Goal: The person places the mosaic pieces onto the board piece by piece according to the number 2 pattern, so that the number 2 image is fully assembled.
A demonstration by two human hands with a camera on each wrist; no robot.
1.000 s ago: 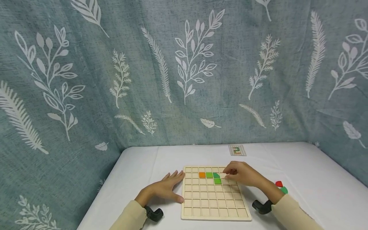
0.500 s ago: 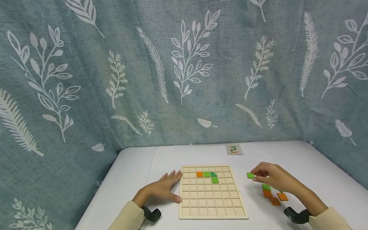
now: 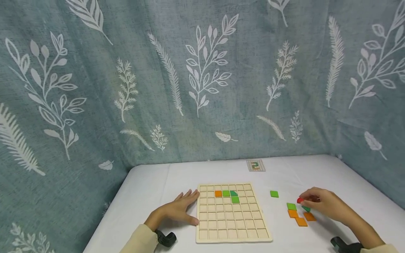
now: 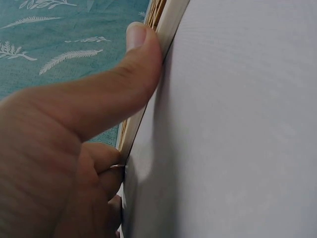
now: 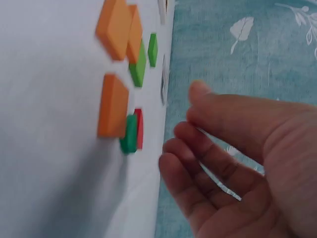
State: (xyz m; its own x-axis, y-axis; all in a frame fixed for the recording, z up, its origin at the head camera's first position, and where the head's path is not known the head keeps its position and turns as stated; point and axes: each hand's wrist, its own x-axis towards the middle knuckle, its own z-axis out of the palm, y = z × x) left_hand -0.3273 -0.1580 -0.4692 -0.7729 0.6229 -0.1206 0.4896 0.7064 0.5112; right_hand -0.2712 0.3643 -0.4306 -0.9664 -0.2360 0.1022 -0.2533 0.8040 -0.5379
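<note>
Fingers (image 5: 178, 178) of right hand (image 3: 324, 203): curving loosely, thumb parted, holding nothing, hovering in the head view's lower right.
Red piece (image 3: 299, 200): lying at lower right, under and just left of those fingertips, partly hidden, showing no clear long axis, having the right hand nearer.
Green piece (image 3: 306, 208): lying just beside the red, towards the frame's bottom.
Left hand (image 3: 177, 210): touching the left edge of the wooden board (image 3: 234, 225), lower centre, well apart.

Left hand (image 4: 54, 134): thumb on edge of pale board (image 4: 171, 19), lower fingers (image 4: 101, 154) apparently touching; white cloth (image 4: 242, 119), leaf-patterned curtain (image 4: 44, 79).
</note>
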